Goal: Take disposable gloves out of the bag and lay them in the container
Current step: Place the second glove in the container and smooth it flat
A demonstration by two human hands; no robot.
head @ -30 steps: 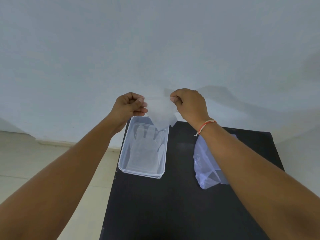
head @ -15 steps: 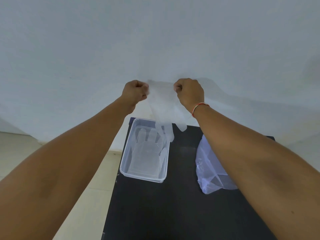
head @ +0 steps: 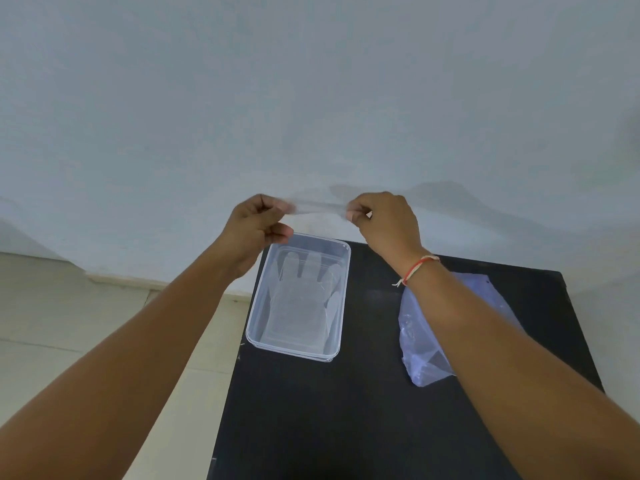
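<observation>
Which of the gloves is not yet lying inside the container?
The glove stretched between the left hand and right hand, above the container. The other glove lies flat inside it.

2 hands, 1 container, 1 bag, 1 table.

Both arms reach forward, the left hand and right hand raised level with each other and a little apart. Each is curled with thumb and fingers pinched closed, knuckles up. The right wrist wears a red-and-white thread band.
</observation>
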